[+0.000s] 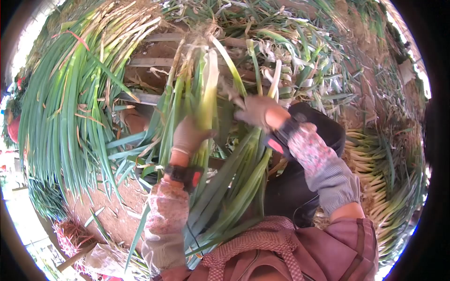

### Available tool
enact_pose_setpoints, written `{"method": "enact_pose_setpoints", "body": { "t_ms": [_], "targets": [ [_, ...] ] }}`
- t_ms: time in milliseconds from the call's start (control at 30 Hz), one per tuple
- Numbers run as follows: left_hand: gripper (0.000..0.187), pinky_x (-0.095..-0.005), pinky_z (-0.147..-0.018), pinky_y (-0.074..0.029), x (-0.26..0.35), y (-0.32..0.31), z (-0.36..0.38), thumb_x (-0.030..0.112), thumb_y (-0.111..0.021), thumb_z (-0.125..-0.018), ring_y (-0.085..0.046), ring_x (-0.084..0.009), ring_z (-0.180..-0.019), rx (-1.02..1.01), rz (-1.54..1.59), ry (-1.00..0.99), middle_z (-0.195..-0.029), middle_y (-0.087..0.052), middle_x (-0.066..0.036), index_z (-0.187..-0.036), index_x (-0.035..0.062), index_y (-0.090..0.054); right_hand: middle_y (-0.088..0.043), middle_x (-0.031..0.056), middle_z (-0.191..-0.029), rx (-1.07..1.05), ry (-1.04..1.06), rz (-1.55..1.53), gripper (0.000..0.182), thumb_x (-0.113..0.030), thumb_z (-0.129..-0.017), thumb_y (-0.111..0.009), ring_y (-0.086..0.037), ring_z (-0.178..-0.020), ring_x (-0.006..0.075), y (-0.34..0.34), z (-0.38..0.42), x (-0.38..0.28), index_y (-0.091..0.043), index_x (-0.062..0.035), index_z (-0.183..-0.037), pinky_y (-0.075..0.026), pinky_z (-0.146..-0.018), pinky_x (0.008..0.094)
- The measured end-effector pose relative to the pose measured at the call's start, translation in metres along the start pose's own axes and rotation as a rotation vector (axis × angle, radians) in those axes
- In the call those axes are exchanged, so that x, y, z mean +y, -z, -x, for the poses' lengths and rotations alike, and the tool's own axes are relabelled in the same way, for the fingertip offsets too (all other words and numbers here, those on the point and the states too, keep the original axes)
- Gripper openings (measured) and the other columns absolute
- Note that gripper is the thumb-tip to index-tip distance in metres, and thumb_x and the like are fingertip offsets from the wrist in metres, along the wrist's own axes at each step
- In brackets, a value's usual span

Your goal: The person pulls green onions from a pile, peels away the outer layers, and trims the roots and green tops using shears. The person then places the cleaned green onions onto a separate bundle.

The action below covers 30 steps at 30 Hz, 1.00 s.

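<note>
My left hand [188, 136], in a grey-brown glove, is closed around several long green onions [209, 89]. Their white ends and roots point away from me, and their green leaves trail back toward my lap. To the right, my gloved right hand [259, 111] is raised over more green onion stalks [275, 77], fingers pointing left toward the held bunch. Motion blur smears those fingers, so I cannot tell whether they grip a stalk. Leaves [234, 178] spread beneath both wrists. Dark bands circle both wrists over flowered sleeves.
A large pile of green onions [65, 112] lies on the left, roots away from me. Slatted wood [150, 62] shows beyond my hands. Stripped leaves and peelings [309, 61] litter the far right. A row of onions with pale ends [368, 173] lies at my right, past my dark-clothed knee.
</note>
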<state>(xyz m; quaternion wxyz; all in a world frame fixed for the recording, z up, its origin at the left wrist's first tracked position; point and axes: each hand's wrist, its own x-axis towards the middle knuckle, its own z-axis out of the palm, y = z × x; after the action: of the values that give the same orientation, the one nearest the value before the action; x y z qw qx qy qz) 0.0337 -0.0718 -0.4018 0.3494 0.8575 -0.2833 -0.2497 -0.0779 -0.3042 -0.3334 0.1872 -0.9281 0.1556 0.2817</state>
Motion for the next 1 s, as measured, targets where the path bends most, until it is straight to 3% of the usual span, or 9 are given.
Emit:
{"method": "enact_pose_setpoints", "body": {
  "t_ms": [167,333,433,533,633,767,833,933,1000],
  "targets": [
    [0.067,-0.0434,-0.084,-0.053,0.066,0.053,0.026,0.044,-0.086,-0.066,-0.069,-0.0366,-0.094,0.136,-0.083,0.011,-0.101,-0.071,-0.020,-0.113,0.0002,-0.066,-0.069,0.0240,-0.089,0.126,0.145,-0.251,0.051,-0.044,-0.092,-0.055,-0.069,-0.082,0.0420,-0.018,0.113,-0.026,-0.054,-0.0089,-0.130,-0.054,-0.078,0.0488],
    [0.061,-0.0409,-0.081,-0.053,0.069,0.062,0.010,0.042,-0.084,-0.072,-0.070,-0.0356,-0.093,0.135,0.045,-0.059,-0.101,-0.072,-0.022,-0.112,-0.0005,-0.066,-0.069,0.0259,-0.085,0.265,0.007,-0.307,0.055,-0.046,-0.092,-0.056,-0.068,-0.081,0.0447,-0.020,0.150,-0.012,-0.053,-0.0003,-0.122,-0.054,-0.076,0.0503],
    [0.045,-0.0293,-0.072,-0.053,0.094,0.035,0.020,0.018,-0.085,-0.078,-0.064,-0.0126,-0.079,0.066,-0.150,-0.098,-0.093,-0.072,-0.009,-0.109,-0.0069,-0.064,-0.069,0.0259,-0.086,0.296,0.000,-0.314,0.055,-0.047,-0.092,-0.056,-0.068,-0.082,0.0447,-0.021,0.156,-0.003,-0.053,0.0008,-0.119,-0.054,-0.075,0.0507],
    [0.043,-0.0298,-0.075,-0.053,0.066,-0.004,0.014,0.023,-0.081,-0.083,-0.064,-0.0132,-0.082,-0.054,0.198,-0.075,-0.095,-0.071,-0.009,-0.110,-0.0064,-0.065,-0.069,0.0257,-0.086,0.295,-0.012,-0.260,0.055,-0.047,-0.091,-0.055,-0.068,-0.081,0.0447,-0.020,0.144,0.004,-0.053,0.0009,-0.119,-0.053,-0.075,0.0509],
    [0.048,-0.0407,-0.078,-0.051,0.024,-0.043,0.004,0.042,-0.076,-0.083,-0.067,-0.0345,-0.088,0.008,0.321,-0.048,-0.096,-0.071,-0.019,-0.105,-0.0006,-0.069,-0.069,0.0254,-0.086,0.301,-0.059,-0.230,0.054,-0.048,-0.091,-0.056,-0.069,-0.081,0.0443,-0.006,0.126,0.007,-0.056,0.0013,-0.114,-0.054,-0.076,0.0504],
    [0.034,-0.0418,-0.078,-0.050,0.025,-0.039,0.008,0.029,-0.070,-0.089,-0.066,-0.0375,-0.089,-0.109,0.415,0.135,-0.096,-0.068,-0.020,-0.104,-0.0015,-0.065,-0.070,0.0250,-0.091,0.277,-0.132,-0.170,0.056,-0.051,-0.089,-0.056,-0.069,-0.085,0.0429,0.001,0.070,0.029,-0.062,0.0017,-0.108,-0.054,-0.079,0.0481],
    [0.031,-0.0431,-0.078,-0.051,-0.020,-0.058,-0.007,0.025,-0.068,-0.089,-0.064,-0.0398,-0.091,-0.095,0.273,-0.054,-0.099,-0.067,-0.021,-0.107,-0.0005,-0.063,-0.071,0.0244,-0.095,0.275,-0.167,-0.149,0.059,-0.053,-0.088,-0.056,-0.070,-0.088,0.0418,0.013,0.037,0.041,-0.064,0.0017,-0.110,-0.054,-0.082,0.0465],
    [0.030,-0.0452,-0.080,-0.052,-0.077,-0.092,-0.021,0.019,-0.065,-0.088,-0.062,-0.0419,-0.094,-0.076,0.354,-0.066,-0.102,-0.065,-0.021,-0.113,0.0023,-0.061,-0.072,0.0229,-0.097,0.289,-0.161,-0.117,0.063,-0.055,-0.088,-0.055,-0.070,-0.091,0.0401,0.016,0.011,0.047,-0.064,0.0018,-0.115,-0.053,-0.087,0.0446],
    [0.029,-0.0421,-0.079,-0.051,-0.089,-0.106,-0.024,0.019,-0.067,-0.088,-0.061,-0.0353,-0.093,0.031,0.406,-0.061,-0.099,-0.065,-0.016,-0.112,0.0040,-0.062,-0.071,0.0232,-0.100,0.290,-0.190,-0.118,0.066,-0.055,-0.089,-0.055,-0.070,-0.094,0.0376,0.014,0.007,0.048,-0.062,0.0028,-0.119,-0.052,-0.090,0.0440]
  ]
}}
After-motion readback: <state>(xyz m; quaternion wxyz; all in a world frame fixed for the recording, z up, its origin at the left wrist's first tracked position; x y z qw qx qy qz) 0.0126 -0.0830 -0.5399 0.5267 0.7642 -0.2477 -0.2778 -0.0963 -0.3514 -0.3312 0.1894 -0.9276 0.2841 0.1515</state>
